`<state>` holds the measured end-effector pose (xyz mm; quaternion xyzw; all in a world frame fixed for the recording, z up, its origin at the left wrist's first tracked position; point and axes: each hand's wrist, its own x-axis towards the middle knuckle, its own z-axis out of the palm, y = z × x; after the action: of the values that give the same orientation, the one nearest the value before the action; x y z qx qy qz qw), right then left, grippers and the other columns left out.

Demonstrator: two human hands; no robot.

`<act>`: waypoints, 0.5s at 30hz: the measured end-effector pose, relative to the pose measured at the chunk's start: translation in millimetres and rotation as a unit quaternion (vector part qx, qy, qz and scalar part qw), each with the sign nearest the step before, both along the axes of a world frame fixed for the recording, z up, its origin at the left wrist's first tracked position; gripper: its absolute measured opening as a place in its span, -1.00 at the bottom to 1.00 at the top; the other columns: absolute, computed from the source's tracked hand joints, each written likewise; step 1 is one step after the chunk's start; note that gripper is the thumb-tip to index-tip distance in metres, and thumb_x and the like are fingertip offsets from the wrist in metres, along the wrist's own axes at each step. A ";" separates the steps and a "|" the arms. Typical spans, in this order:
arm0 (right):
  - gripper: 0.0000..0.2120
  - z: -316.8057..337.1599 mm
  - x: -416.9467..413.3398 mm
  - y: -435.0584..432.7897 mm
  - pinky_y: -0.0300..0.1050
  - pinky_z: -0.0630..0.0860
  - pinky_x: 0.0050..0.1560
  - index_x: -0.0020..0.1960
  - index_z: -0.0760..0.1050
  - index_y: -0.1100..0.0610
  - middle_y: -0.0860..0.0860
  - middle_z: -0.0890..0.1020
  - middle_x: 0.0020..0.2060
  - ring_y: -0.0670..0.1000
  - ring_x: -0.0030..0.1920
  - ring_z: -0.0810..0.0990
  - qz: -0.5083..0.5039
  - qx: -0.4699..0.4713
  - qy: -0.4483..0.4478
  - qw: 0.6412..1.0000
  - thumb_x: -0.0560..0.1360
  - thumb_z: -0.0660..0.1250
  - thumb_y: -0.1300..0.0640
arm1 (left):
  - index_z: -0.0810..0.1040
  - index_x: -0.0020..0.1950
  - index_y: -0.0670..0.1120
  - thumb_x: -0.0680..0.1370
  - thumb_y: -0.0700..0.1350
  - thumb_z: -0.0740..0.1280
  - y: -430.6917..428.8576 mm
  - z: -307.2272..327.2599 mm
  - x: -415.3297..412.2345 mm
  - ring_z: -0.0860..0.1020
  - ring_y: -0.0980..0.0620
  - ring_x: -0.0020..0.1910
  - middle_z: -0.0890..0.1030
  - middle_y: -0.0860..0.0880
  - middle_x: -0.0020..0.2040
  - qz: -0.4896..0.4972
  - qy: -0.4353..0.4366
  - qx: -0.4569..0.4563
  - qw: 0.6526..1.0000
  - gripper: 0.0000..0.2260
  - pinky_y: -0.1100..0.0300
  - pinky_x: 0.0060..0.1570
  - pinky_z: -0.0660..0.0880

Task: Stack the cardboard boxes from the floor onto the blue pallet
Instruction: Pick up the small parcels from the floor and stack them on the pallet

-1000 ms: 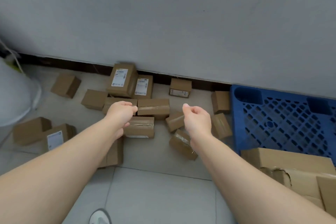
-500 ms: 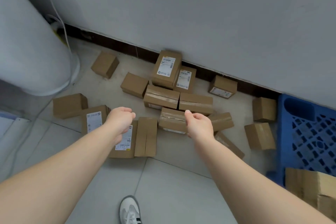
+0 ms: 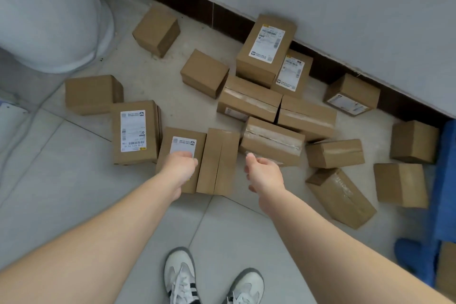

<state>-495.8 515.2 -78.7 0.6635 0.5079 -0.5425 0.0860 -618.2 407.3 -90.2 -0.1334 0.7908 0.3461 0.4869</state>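
Several brown cardboard boxes lie scattered on the tiled floor by the wall. My left hand [image 3: 181, 168] hovers over a labelled box [image 3: 172, 145], fingers loosely curled, holding nothing. My right hand [image 3: 265, 174] reaches in, empty, just right of a plain box [image 3: 218, 160] and in front of a taped box [image 3: 272, 143]. Another labelled box [image 3: 134, 132] lies to the left. Only a strip of the blue pallet [image 3: 446, 180] shows at the right edge, with cardboard [image 3: 447, 269] on it at the bottom right.
A large white rounded object [image 3: 49, 20] stands on the floor at the upper left. The grey wall with its dark skirting [image 3: 320, 61] runs behind the boxes. My two white shoes [image 3: 180, 276] stand on the tiles just in front of the pile.
The view has swung down and left, pushing the pallet to the right edge. Both hands have dropped lower and closer to the boxes on the floor.
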 end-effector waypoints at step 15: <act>-0.58 -129.0 -0.6 -19.5 -0.11 0.34 0.13 0.46 0.26 0.06 0.02 0.46 0.27 0.03 0.11 0.40 0.001 -0.119 0.008 0.993 0.62 0.18 0.05 | 0.41 0.40 -0.07 0.55 -0.31 0.10 4.1 -129.5 33.3 0.37 -0.14 0.35 0.41 -0.04 0.38 -0.059 -0.024 -0.032 0.997 -0.57 0.06 0.32 0.32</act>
<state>-496.4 495.7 -207.7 0.6433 0.4414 -0.6045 0.1609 -584.9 411.4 -219.7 -0.1101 0.7964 0.2876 0.5205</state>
